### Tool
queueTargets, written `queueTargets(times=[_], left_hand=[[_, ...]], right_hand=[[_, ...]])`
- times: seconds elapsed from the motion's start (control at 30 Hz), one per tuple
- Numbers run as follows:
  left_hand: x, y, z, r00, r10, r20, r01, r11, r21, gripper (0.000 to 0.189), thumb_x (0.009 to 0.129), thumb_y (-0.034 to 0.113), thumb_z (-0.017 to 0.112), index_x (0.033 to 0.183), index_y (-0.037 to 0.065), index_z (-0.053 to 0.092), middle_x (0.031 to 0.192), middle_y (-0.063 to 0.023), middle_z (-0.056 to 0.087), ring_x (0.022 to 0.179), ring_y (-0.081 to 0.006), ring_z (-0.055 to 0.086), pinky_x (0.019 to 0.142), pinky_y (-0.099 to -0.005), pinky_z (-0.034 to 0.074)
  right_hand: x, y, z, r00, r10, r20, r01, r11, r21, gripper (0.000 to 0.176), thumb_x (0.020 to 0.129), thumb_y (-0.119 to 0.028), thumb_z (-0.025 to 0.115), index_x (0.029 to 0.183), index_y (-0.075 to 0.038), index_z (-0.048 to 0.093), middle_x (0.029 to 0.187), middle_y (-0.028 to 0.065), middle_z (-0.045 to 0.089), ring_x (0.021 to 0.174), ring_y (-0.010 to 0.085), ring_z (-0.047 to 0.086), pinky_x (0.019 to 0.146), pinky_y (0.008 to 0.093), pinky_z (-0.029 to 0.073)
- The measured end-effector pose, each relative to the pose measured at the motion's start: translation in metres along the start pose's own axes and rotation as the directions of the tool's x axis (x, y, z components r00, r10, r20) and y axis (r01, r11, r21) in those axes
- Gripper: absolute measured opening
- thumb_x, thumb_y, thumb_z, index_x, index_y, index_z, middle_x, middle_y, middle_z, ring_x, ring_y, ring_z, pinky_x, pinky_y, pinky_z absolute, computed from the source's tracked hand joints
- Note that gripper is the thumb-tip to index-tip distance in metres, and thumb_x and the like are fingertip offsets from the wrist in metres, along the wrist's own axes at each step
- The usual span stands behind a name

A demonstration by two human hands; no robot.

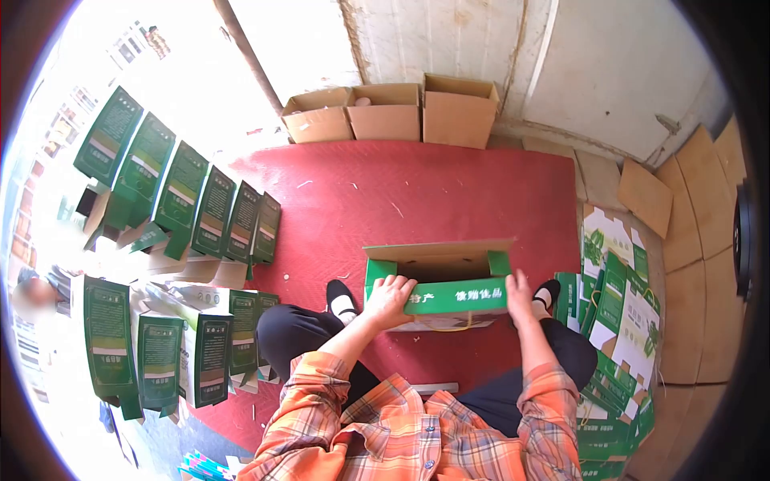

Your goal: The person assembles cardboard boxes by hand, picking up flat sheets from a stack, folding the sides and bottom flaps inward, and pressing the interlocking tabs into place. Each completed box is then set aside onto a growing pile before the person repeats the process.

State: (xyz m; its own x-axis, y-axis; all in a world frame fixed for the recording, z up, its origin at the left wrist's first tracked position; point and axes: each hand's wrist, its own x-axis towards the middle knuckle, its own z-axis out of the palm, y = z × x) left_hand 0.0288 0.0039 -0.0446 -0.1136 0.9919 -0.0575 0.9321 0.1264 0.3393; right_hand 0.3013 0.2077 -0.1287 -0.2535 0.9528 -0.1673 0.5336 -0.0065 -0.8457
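A green printed carton [449,295] with a brown cardboard inside stands half-folded on the red mat [401,192] between my feet. My left hand [388,300] grips its near left edge, fingers curled over the green panel. My right hand [519,295] holds the near right corner. A brown flap rises at the back of the carton and a yellow cord shows under its front.
Rows of assembled green cartons [192,200] stand at the left, more [160,345] nearer me. A pile of flat green carton blanks [622,321] lies at the right. Open brown boxes [393,112] sit along the wall. Brown cardboard sheets [690,240] cover the right floor.
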Motion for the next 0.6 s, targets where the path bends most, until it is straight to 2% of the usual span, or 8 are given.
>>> queueTargets(times=[0.1, 0.23, 0.3, 0.37, 0.47, 0.5, 0.57, 0.6], left_hand=[[0.001, 0.011, -0.011, 0.968, -0.246, 0.045, 0.250, 0.958, -0.138, 0.082, 0.062, 0.038, 0.082, 0.131, 0.006, 0.050, 0.120, -0.0142, 0.054, 0.116, -0.0314, 0.048, 0.099, -0.0428, 0.039], [-0.001, -0.002, -0.018, 0.924, -0.377, -0.072, 0.312, 0.847, -0.430, 0.088, 0.065, 0.040, 0.082, 0.134, 0.000, 0.045, 0.119, -0.0162, 0.055, 0.117, -0.0300, 0.050, 0.100, -0.0412, 0.040], [-0.009, 0.014, -0.071, 0.865, -0.494, -0.085, 0.091, 0.320, -0.943, 0.088, 0.068, 0.037, 0.082, 0.135, -0.004, 0.042, 0.124, -0.0155, 0.055, 0.116, -0.0252, 0.052, 0.099, -0.0362, 0.041], [-0.024, 0.008, -0.122, 0.832, -0.530, -0.162, 0.004, 0.298, -0.955, 0.082, 0.072, 0.032, 0.080, 0.135, -0.003, 0.042, 0.125, -0.0135, 0.055, 0.115, -0.0210, 0.053, 0.099, -0.0326, 0.041], [-0.067, 0.034, -0.230, 0.612, -0.674, -0.413, -0.112, 0.443, -0.889, 0.051, 0.078, 0.039, 0.069, 0.116, 0.007, 0.056, 0.100, -0.0029, 0.058, 0.091, -0.0140, 0.056, 0.084, -0.0250, 0.041], [-0.091, 0.008, -0.249, 0.594, -0.700, -0.396, -0.128, 0.404, -0.906, 0.054, 0.079, 0.032, 0.071, 0.123, 0.004, 0.054, 0.107, -0.0060, 0.058, 0.098, -0.0147, 0.055, 0.085, -0.0314, 0.044], [-0.153, -0.042, -0.290, 0.303, -0.785, -0.541, -0.171, 0.513, -0.841, 0.041, 0.090, 0.037, 0.059, 0.115, 0.005, 0.059, 0.100, -0.0052, 0.061, 0.090, -0.0159, 0.060, 0.079, -0.0304, 0.049], [-0.170, -0.004, -0.325, 0.219, -0.807, -0.549, -0.376, 0.449, -0.810, 0.044, 0.092, 0.036, 0.058, 0.121, 0.003, 0.057, 0.106, -0.0077, 0.062, 0.096, -0.0197, 0.062, 0.086, -0.0334, 0.050]], right_hand=[[0.007, -0.054, -0.047, 0.992, -0.126, 0.025, 0.118, 0.972, 0.205, 0.054, 0.097, -0.030, 0.054, 0.139, 0.002, 0.043, 0.136, 0.0205, 0.052, 0.125, 0.0290, 0.051, 0.105, 0.0367, 0.039], [0.009, -0.106, -0.120, 0.990, -0.138, 0.024, 0.133, 0.978, 0.160, 0.047, 0.097, -0.029, 0.055, 0.136, -0.004, 0.048, 0.136, 0.0154, 0.053, 0.120, 0.0231, 0.054, 0.094, 0.0336, 0.046], [0.013, -0.101, -0.140, 0.997, -0.071, -0.023, 0.074, 0.984, 0.165, 0.045, 0.097, -0.029, 0.055, 0.135, -0.007, 0.050, 0.128, 0.0121, 0.059, 0.109, 0.0184, 0.058, 0.082, 0.0293, 0.048], [0.008, -0.096, -0.149, 0.999, 0.030, -0.031, -0.026, 0.990, 0.137, 0.042, 0.096, -0.028, 0.055, 0.133, -0.008, 0.053, 0.114, 0.0073, 0.063, 0.095, 0.0135, 0.059, 0.072, 0.0264, 0.047], [0.015, -0.068, -0.146, 0.996, 0.062, 0.065, -0.067, 0.995, 0.078, 0.045, 0.094, -0.031, 0.055, 0.132, -0.008, 0.053, 0.111, 0.0046, 0.063, 0.090, 0.0113, 0.059, 0.065, 0.0253, 0.047], [0.014, -0.068, -0.142, 0.991, 0.069, 0.112, -0.071, 0.997, 0.016, 0.044, 0.093, -0.029, 0.055, 0.131, -0.006, 0.054, 0.109, 0.0044, 0.063, 0.087, 0.0106, 0.059, 0.062, 0.0244, 0.047], [0.019, -0.065, -0.131, 0.991, 0.044, 0.127, -0.044, 0.999, 0.001, 0.041, 0.092, -0.026, 0.057, 0.128, -0.005, 0.055, 0.106, 0.0058, 0.063, 0.086, 0.0108, 0.059, 0.063, 0.0257, 0.048], [0.023, -0.062, -0.127, 0.991, 0.024, 0.131, -0.022, 1.000, -0.021, 0.039, 0.091, -0.022, 0.059, 0.125, -0.004, 0.057, 0.102, 0.0072, 0.064, 0.085, 0.0111, 0.059, 0.064, 0.0270, 0.048]])
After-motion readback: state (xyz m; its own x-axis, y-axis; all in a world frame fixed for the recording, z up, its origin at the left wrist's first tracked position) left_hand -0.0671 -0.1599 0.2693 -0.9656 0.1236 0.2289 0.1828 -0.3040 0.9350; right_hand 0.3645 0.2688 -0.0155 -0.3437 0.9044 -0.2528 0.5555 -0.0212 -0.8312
